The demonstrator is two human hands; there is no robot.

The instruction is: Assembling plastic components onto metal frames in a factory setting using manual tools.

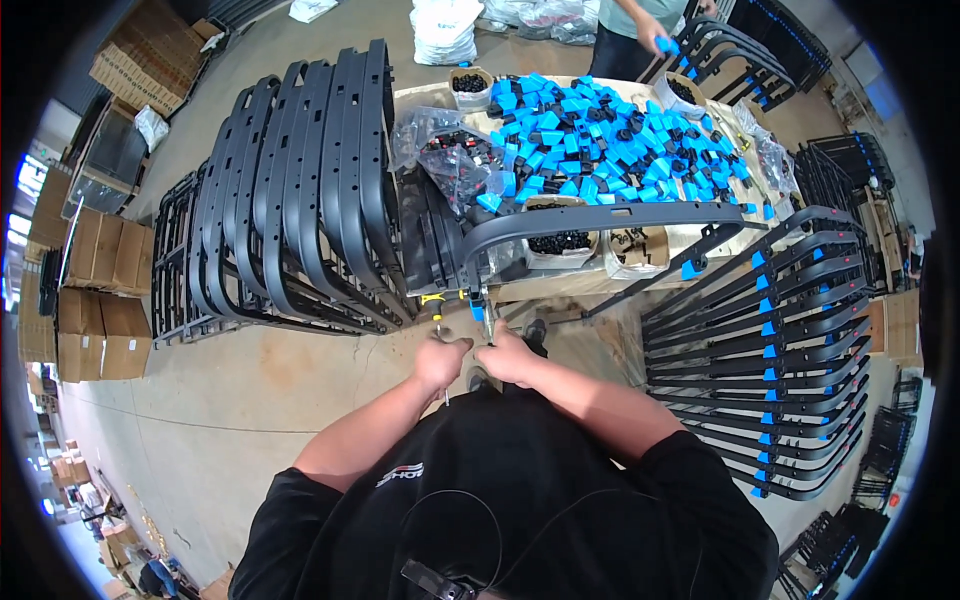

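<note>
Black frame (565, 220) before left hand (440, 363) around thin rod (438, 330), right hand (508, 356) around silvery tool (489, 318).

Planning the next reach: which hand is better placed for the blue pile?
Probably the right hand: it's nearer the blue pile, ahead and rightward, than the left hand, though both seem occupied.

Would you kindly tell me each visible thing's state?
Left hand: closed on a slim tool
Right hand: closed on a silver tool
Front frame: blue piece at its left end
Loose blue pieces: heaped
White boxes of black parts: open
Clear bag: crumpled, partly filled
Left frames: standing in a row
Right frames: lined up, bearing blue fittings
Cartons: stacked
</note>
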